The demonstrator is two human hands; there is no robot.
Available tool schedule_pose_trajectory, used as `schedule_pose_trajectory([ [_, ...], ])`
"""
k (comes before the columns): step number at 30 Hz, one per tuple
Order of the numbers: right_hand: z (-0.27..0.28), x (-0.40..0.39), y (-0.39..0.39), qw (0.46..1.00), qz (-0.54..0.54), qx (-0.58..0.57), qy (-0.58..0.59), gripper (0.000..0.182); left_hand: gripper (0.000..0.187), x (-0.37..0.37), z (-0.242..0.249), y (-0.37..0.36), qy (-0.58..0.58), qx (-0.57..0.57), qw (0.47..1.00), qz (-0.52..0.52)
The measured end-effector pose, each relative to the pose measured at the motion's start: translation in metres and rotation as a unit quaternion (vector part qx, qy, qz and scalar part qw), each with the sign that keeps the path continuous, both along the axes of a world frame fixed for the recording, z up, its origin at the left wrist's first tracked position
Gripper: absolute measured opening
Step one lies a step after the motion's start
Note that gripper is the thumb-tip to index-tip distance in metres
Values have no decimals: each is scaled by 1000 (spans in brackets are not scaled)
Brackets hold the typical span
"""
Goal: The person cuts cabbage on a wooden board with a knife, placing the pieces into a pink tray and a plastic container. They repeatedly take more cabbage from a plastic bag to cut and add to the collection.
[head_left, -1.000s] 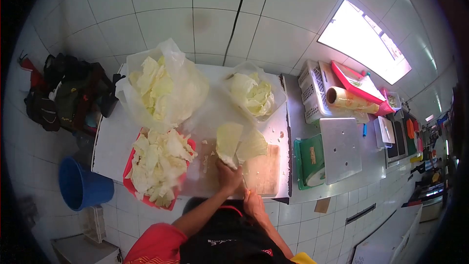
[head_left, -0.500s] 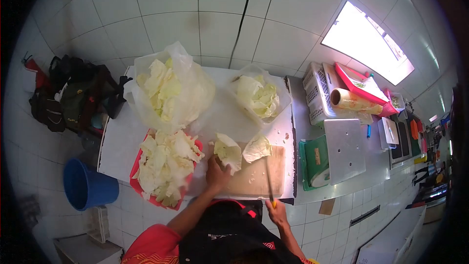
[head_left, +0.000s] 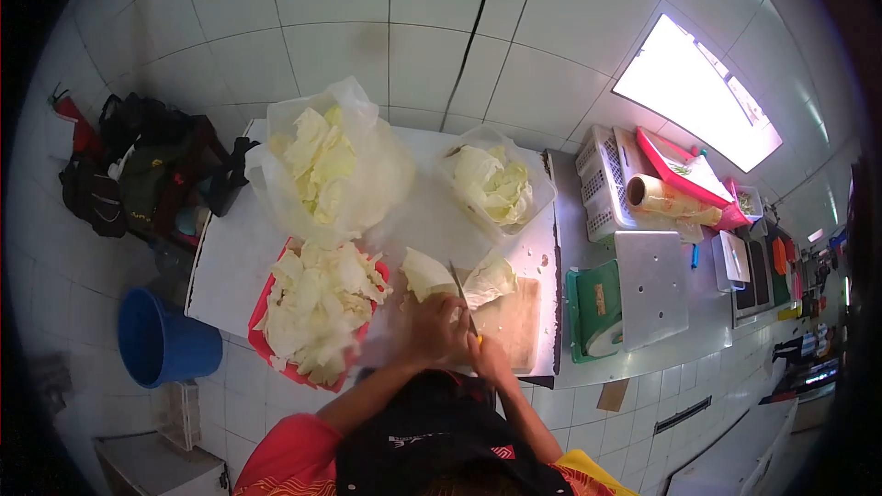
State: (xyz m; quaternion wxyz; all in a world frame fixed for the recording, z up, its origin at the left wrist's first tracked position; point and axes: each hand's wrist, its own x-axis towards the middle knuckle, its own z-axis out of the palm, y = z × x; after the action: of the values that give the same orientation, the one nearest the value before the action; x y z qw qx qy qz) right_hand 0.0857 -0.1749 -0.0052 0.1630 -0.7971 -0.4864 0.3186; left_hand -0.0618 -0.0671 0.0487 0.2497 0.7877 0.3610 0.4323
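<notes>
My right hand (head_left: pixel 491 360) is closed round the yellow handle of a knife (head_left: pixel 464 292), whose blade points away from me between two pale cabbage pieces. My left hand (head_left: pixel 435 326) is slightly blurred, its fingers curled on the near end of the left cabbage piece (head_left: pixel 426 273), close beside the blade. Just right of the blade, the other cabbage piece (head_left: pixel 491 281) lies on a wooden cutting board (head_left: pixel 522 326). The fingertips of my left hand are partly hidden.
Left of the board, a red basket (head_left: pixel 260 342) is heaped with cabbage leaves. Behind stand a large plastic bag (head_left: pixel 381 165) of leaves and a smaller bag (head_left: pixel 537 186) holding cabbage. A blue bucket (head_left: pixel 165 340) is on the floor; a green scale (head_left: pixel 588 303) is at right.
The knife and my right hand have moved left and forward, bringing the blade between the cabbage pieces. My left hand has shifted right, nearer the knife. The view has shifted slightly.
</notes>
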Motion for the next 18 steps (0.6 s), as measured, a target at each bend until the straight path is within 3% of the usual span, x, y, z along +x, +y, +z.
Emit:
schedule_pose_trajectory([
  [3,22,-18,-39,993,-69,-94,-20,49,20,21,15,25,12,79,997,-24],
  [6,42,-13,-72,986,-55,-156,-3,48,21,52,14,62,50,106,991,-64],
  [8,45,-5,-92,982,-63,-176,-2,45,25,76,10,84,191,24,978,-75],
  [12,25,4,-134,984,-75,-159,18,46,26,120,-16,112,408,-133,901,-62],
  [15,18,13,-152,990,-79,-111,41,48,31,131,-33,114,443,-177,874,-91],
  [18,15,17,-159,989,-122,-51,61,49,26,130,-44,112,362,-175,901,-162],
])
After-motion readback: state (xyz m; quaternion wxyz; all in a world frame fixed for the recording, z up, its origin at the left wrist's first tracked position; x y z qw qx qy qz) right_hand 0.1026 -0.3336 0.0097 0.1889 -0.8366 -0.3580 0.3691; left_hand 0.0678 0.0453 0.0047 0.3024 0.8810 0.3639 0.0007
